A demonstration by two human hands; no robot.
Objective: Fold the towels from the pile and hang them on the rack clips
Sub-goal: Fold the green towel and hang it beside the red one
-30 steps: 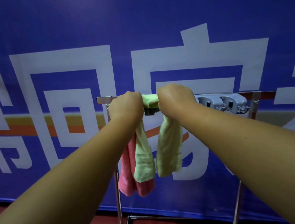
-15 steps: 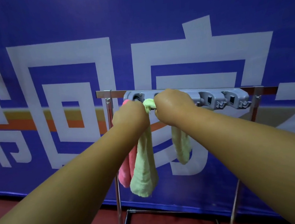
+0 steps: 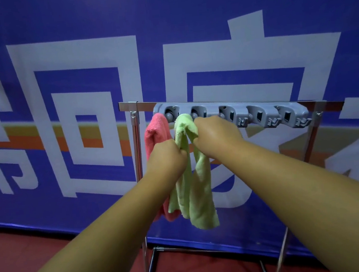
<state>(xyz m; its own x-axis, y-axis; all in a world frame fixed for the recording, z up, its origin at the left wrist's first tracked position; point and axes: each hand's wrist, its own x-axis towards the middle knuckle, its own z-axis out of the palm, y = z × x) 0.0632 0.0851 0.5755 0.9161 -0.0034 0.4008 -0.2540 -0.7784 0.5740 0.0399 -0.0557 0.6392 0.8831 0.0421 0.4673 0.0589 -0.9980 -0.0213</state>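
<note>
Seating green towel (image 3: 192,178) in second rack clip (image 3: 196,112), gripped tight in left hand (image 3: 167,156) and right hand (image 3: 216,135). Next, probably: tug-test hold, then release.

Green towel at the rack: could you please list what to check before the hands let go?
1. Green towel seated in a clip of the clip bar: cannot tell; the right hand hides the spot.
2. Right hand holds the towel's top: ok.
3. Left hand grips the towel lower down: ok.
4. Pink towel hangs at the end clip: ok.
5. Empty clips to the right: ok, three.
</note>
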